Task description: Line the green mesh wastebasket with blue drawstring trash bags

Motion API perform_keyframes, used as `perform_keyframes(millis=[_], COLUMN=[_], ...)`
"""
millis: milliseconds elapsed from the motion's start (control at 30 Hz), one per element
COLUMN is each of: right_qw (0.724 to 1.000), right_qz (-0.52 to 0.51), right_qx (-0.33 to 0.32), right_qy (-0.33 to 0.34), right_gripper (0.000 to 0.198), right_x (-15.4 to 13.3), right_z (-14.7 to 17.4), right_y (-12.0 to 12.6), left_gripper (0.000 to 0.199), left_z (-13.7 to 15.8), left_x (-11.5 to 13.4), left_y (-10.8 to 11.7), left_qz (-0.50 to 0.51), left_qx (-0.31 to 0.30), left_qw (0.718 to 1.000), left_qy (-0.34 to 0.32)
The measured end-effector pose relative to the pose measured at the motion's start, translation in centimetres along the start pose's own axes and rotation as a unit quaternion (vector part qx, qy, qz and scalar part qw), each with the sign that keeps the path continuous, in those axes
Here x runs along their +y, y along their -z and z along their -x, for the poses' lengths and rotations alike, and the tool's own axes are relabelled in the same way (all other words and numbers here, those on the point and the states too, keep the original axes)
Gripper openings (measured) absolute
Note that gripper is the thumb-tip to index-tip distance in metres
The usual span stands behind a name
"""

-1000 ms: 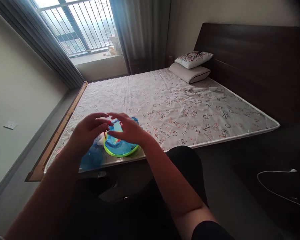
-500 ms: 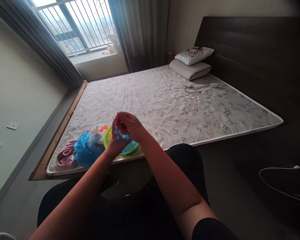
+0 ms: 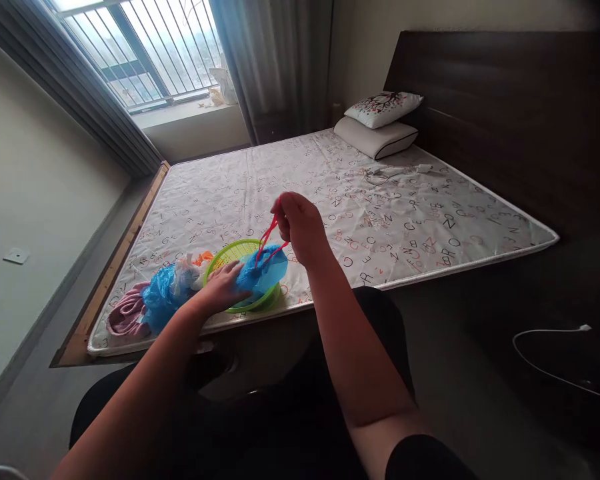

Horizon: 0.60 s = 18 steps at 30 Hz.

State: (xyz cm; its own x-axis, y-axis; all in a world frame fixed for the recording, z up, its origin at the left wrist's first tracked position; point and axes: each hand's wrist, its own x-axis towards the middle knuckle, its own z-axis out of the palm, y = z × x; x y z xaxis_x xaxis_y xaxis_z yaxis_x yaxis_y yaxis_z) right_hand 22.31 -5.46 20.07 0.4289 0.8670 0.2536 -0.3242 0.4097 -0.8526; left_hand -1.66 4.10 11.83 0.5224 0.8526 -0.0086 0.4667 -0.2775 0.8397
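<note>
Letter-printed mattress [image 3: 290,187] under a green basket [image 3: 226,251]. Over the basket, a blue bag [image 3: 269,272]; above, the right hand [image 3: 301,225] clenches its red cord [image 3: 267,235]. The left hand [image 3: 222,289] touches the bag, grip unclear; even tension seems best.

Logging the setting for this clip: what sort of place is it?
Most likely a bedroom: there is a bare mattress with pillows stacked by a dark headboard, and curtains at the window.
</note>
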Motion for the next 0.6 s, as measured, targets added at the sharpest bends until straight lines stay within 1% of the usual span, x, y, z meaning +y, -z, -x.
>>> perform_keyframes(millis=[67,100,167,200,267,333,400,433,533,600], right_qw=[0.999,0.997,0.992,0.990,0.990,0.995,0.998,0.999,0.998,0.996], right_qz=[0.001,0.002,0.001,-0.001,-0.006,-0.014,-0.019,-0.022,-0.030,-0.033], right_qx=[-0.049,-0.075,-0.122,-0.137,-0.138,-0.094,-0.043,-0.028,-0.023,-0.024], right_qy=[-0.012,-0.018,-0.030,-0.035,-0.042,-0.042,-0.040,-0.039,-0.053,-0.073], right_gripper=[0.039,0.039,0.036,0.035,0.032,0.032,0.034,0.035,0.039,0.042], right_x=[-0.3,-0.5,-0.9,-1.0,-1.0,-0.6,-0.1,0.2,0.7,0.8], right_z=[0.3,0.5,0.9,1.0,1.1,0.8,0.4,0.2,-0.2,-0.1], right_y=[-0.4,-0.7,-1.3,-1.5,-1.8,-1.6,-1.1,-0.8,-0.3,-0.5], left_gripper=[0.084,0.091,0.095,0.093,0.082,0.069,0.062,0.058,0.038,0.032], left_z=[0.2,0.3,0.4,0.6,0.9,1.4,2.0,2.3,2.7,2.7], left_x=[2.3,3.5,5.8,6.8,8.0,8.4,8.4,8.2,8.0,8.1], left_y=[0.4,0.4,-0.2,-0.7,-1.7,-2.6,-3.0,-3.1,-3.1,-3.3], left_qz=[-0.035,-0.038,0.006,0.037,0.097,0.138,0.162,0.166,0.121,0.069], left_qx=[-0.024,-0.030,-0.035,-0.041,-0.051,-0.036,-0.016,-0.016,-0.034,-0.018], left_qw=[0.995,0.990,0.981,0.978,0.976,0.977,0.978,0.978,0.984,0.989], left_qy=[-0.087,-0.133,-0.191,-0.200,-0.186,-0.156,-0.132,-0.125,-0.126,-0.131])
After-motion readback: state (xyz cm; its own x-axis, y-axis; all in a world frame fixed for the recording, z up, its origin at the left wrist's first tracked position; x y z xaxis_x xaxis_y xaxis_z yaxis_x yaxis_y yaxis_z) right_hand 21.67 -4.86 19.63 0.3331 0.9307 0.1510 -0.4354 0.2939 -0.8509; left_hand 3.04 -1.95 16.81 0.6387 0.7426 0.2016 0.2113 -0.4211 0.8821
